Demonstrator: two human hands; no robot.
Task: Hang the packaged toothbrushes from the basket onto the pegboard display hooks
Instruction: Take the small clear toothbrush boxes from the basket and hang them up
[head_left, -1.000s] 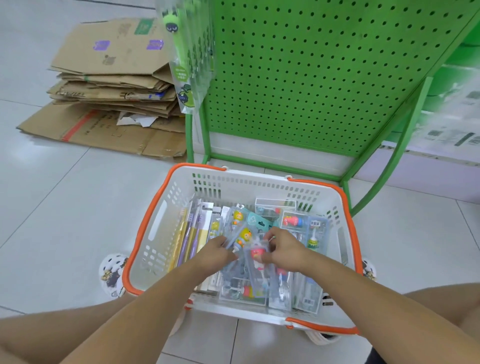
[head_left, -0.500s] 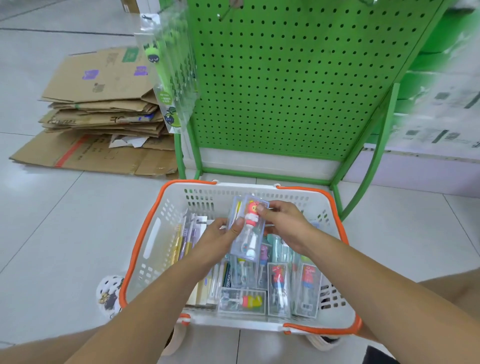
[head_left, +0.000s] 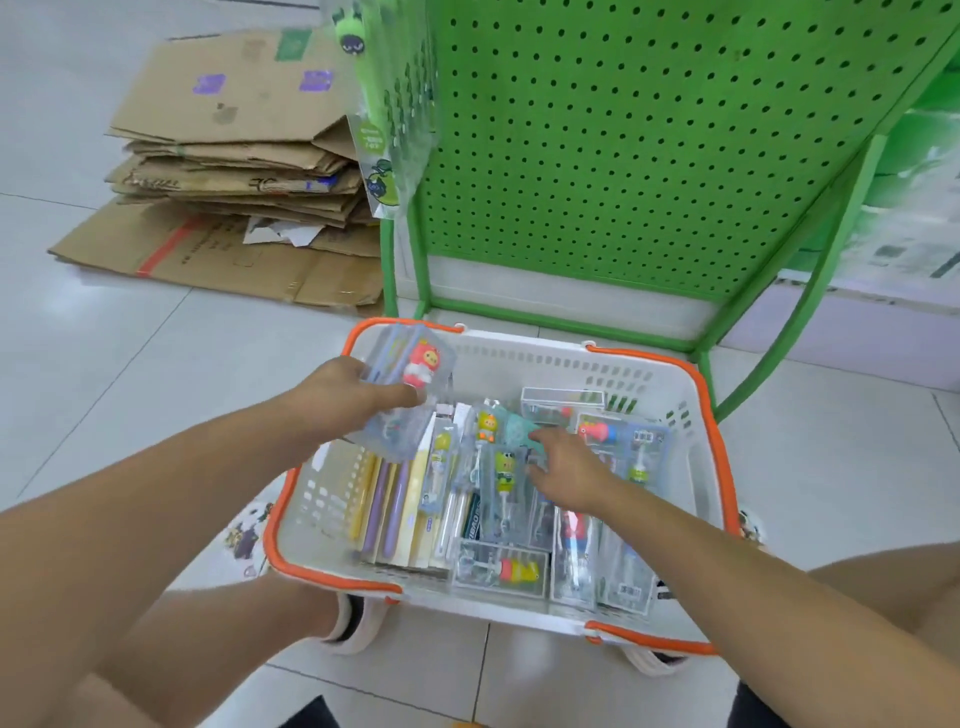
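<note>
At frame centre, the left hand (head_left: 353, 397) is gripping a clear red-character toothbrush pack (head_left: 410, 387) over the basket (head_left: 719, 447) rim.
The right hand (head_left: 563, 470), fingers loosely spread, is reaching among the remaining packs (head_left: 506, 478); next, probably, lifting toward the pegboard (head_left: 623, 145) at upper right and threading a hook.

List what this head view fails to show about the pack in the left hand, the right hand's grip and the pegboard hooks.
- Pack held by the left hand: motion blur, print and hang hole unreadable.
- Right hand in the basket: fingertips among packs, grip unclear.
- Pegboard: top cut off by the frame edge; no hooks visible.
- Hanging green packs: upper ends cropped.
</note>
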